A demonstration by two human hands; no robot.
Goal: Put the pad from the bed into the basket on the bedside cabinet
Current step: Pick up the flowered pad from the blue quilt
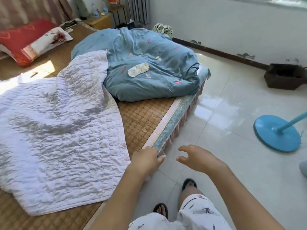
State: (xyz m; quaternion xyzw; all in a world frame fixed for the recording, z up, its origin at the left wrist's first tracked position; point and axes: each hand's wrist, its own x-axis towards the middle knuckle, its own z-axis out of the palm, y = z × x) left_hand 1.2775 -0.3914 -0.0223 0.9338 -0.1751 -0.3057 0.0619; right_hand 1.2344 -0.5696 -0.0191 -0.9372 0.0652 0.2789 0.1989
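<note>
Pad: a small oval pad (pixel 138 69) with a yellow flower print lies flat on top of the crumpled blue duvet (pixel 149 63), well apart from both hands.
Bed: the bed (pixel 142 118) carries a woven brown mat, the blue duvet at its far end and a white quilted blanket (pixel 58 130) spread over the near part.
Left hand: the left hand (pixel 146 159) is stretched forward over the near corner of the bed, back of the hand up, fingers loosely together and holding nothing.
Right hand: the right hand (pixel 197 158) hangs over the tiled floor (pixel 232 113) just beside the bed edge, fingers curled and spread apart, empty.
Bedside cabinet: a yellow wooden cabinet (pixel 99 20) stands at the far end of the bed with bottles on it; no basket can be made out there.
Pillows: a red pillow (pixel 25 39) lies at the far left of the bed.
Floor: a blue round fan base (pixel 277 133) and a dark box (pixel 284 77) stand to the right.
</note>
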